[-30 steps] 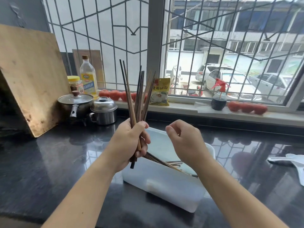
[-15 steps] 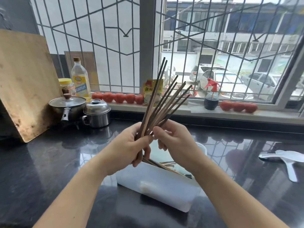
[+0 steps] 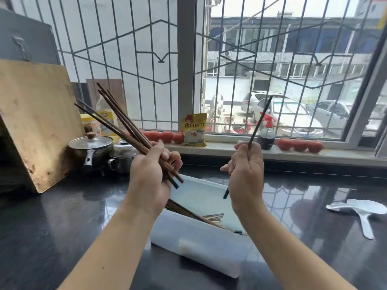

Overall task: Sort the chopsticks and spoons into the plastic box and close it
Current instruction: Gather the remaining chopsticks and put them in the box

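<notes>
Left hand: the left hand (image 3: 149, 174) holds its grip closed round a bundle of brown chopsticks (image 3: 117, 124), tips fanned toward 10 o'clock, butt ends poking out below the fingers over the box.
Right hand: the right hand (image 3: 246, 172) pinches a single dark chopstick (image 3: 258, 122), tilted with its tip toward 1 o'clock.
Change: half a second ago both hands met on one fan leaning right; now the hands stand apart, the bundle leans left, and one dark stick has been drawn out.
Meaning: I judge this a sorting step, the odd dark stick separated from the brown ones; neither lot is yet placed.
Plastic box: the plastic box (image 3: 201, 245) sits open on the worktop (image 3: 52, 227) below and between the hands, at 6 o'clock from them. More chopsticks (image 3: 188, 212) already lie slanting inside, with some flat metal handles beside them.
Spoons: two white spoons (image 3: 362, 212) lie on the worktop at 3 o'clock, well apart from the box, not yet sorted.
Lid: I cannot identify one for certain.
Writing: the yellow packet (image 3: 194, 130) on the sill reads "食用碱面". The oil bottle (image 3: 105, 116) label is too blurred to read.
Progress: partly done; closing remains.
</notes>
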Tool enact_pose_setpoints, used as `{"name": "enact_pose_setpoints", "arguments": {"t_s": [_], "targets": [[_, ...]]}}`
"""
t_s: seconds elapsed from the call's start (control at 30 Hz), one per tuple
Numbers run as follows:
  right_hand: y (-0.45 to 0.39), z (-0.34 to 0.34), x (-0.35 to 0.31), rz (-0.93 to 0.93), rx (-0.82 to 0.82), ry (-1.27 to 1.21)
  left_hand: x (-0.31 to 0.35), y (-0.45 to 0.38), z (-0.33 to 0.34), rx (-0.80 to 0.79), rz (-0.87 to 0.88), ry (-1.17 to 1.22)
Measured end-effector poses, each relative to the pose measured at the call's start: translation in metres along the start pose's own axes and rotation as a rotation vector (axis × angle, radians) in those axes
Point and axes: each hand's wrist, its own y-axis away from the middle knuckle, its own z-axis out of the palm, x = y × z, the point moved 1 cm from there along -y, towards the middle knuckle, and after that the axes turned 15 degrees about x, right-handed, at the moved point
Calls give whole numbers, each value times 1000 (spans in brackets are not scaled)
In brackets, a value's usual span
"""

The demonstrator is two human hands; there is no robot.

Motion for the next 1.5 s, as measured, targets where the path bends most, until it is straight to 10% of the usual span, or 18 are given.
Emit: {"name": "enact_pose_setpoints", "arguments": {"t_s": [0.27, 0.57, 0.7, 0.87, 1.17, 1.5], "targets": [[23, 37, -36, 520, 123, -414, -26, 59, 45, -111, -107, 109], [-2, 2, 5, 115, -815, 914, 22, 4, -61, 100, 138, -357], [15, 17, 34, -277, -984, 1322, 15, 4, -74, 78, 147, -551], [17, 20, 58, -273, -1075, 1428, 10, 10, -81, 35, 119, -572], [8, 16, 51, -206, -586, 828, -8, 1, -43, -226, 232, -583], [8, 11, 32, -92, -513, 269, -43, -15, -25, -522, 240, -781]]}}
